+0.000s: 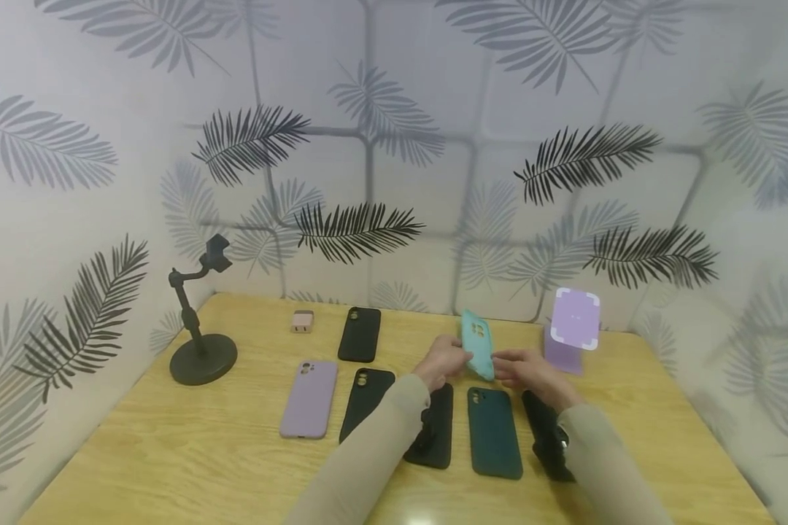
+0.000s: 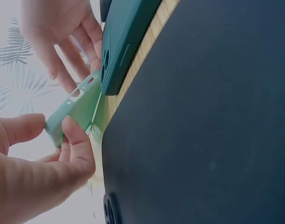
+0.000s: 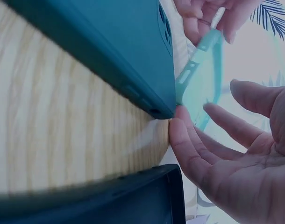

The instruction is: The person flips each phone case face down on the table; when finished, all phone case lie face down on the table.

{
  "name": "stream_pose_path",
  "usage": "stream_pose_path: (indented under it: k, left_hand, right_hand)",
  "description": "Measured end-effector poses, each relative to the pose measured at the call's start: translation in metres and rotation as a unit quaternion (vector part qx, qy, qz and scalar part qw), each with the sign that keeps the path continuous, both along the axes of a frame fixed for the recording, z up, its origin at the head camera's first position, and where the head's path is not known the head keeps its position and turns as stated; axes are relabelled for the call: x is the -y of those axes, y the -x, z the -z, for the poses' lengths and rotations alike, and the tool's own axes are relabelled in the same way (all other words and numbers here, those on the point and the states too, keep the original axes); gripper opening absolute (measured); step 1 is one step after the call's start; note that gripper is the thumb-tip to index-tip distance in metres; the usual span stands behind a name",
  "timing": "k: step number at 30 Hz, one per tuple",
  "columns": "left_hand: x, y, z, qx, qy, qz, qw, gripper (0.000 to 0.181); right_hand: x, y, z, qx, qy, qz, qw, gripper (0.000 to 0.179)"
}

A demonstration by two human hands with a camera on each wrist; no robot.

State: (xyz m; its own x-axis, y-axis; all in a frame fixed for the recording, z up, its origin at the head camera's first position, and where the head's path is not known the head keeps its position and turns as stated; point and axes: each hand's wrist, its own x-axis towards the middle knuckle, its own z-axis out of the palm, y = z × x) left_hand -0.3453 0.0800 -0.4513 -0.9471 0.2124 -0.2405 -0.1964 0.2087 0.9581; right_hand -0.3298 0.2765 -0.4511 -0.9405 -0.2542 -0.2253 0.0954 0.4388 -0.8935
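Note:
A turquoise phone case [image 1: 477, 346] with camera cutouts stands tilted up off the table at the back. By its left edge my left hand [image 1: 443, 359] grips it; the left wrist view shows thumb and fingers pinching one corner of the case [image 2: 84, 105]. My right hand [image 1: 528, 370] is at the opposite side, fingers spread and loosely extended. In the right wrist view, its fingertips [image 3: 179, 116] are close to the case's edge [image 3: 203, 79]; whether they touch is hard to tell. A dark green phone case [image 1: 495, 432] lies just in front of both hands.
Black cases [image 1: 438, 437] lie under both wrists. Further left are a lilac case [image 1: 309, 399], more black ones [image 1: 360, 334] and a pink charger [image 1: 302, 321]. A black stand [image 1: 203, 359] is far left; a lilac phone stand [image 1: 575, 321] rises behind my right hand.

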Motion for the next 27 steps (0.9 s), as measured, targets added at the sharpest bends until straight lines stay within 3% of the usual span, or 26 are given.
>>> stream_pose_path:
  k: [6,11,16,22,27]
  left_hand:
    - [-0.005,0.0,0.001,-0.01,-0.036,-0.005,0.9993,0.041]
    - [-0.012,-0.003,0.003,-0.024,-0.066,-0.009,0.9975,0.037]
    - [-0.02,-0.008,0.002,-0.042,-0.079,-0.004,0.996,0.038]
    - [-0.02,-0.008,0.004,-0.044,-0.07,0.012,0.9965,0.047]
    - [-0.02,-0.008,0.006,-0.047,-0.068,0.037,0.9958,0.046]
  right_hand:
    - [0.004,0.003,0.001,-0.004,0.012,0.0,0.9999,0.054]
    - [0.004,0.005,0.001,-0.001,0.036,-0.025,0.999,0.058]
    - [0.002,0.008,0.003,0.02,0.059,-0.037,0.9974,0.073]
    - [0.005,0.007,-0.001,0.036,0.056,-0.013,0.9977,0.084]
    - [0.007,0.008,-0.003,0.041,0.062,0.005,0.9972,0.081]
